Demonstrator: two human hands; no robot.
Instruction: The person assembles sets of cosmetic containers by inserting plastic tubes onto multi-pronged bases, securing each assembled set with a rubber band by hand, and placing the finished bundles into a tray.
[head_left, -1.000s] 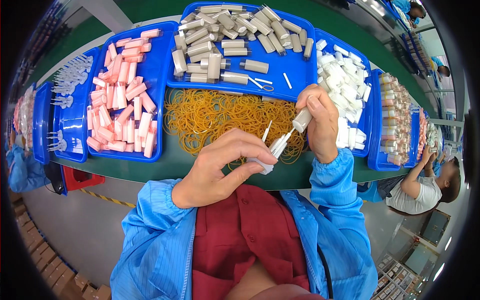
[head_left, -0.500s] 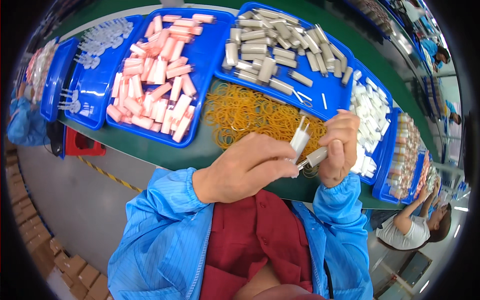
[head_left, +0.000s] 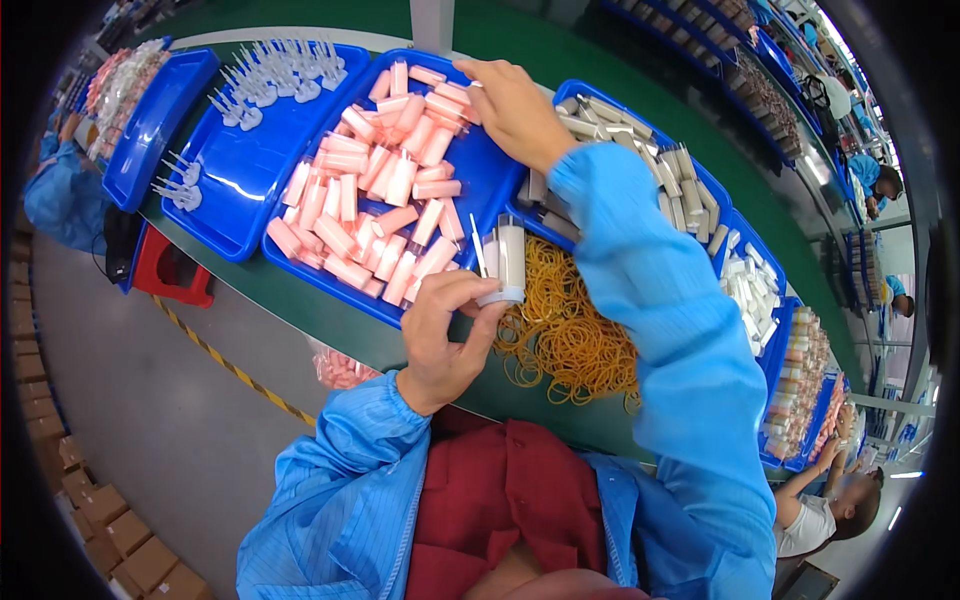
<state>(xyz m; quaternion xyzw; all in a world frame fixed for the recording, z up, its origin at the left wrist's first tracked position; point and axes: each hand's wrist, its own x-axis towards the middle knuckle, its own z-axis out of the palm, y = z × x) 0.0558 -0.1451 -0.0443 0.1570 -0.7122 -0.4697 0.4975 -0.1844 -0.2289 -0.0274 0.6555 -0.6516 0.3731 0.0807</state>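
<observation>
Gripping a small white tube-shaped piece (head_left: 508, 262) with a thin white stick beside it, the left hand (head_left: 445, 335) is closed around both and held just above the near edge of the green workbench (head_left: 420, 355); the right hand (head_left: 515, 105) is stretched across to the far end of the blue tray of pink tubes (head_left: 385, 190), its fingers curled down onto the tubes there, though whether one is pinched cannot be told. A loose heap of yellow rubber bands (head_left: 560, 330) lies on the bench just beside the held piece; no band is seen around it yet. Judged from this, the assembly is at an early stage: the white parts are gathered, a pink tube is being fetched, and joining or banding appears still to be done.
</observation>
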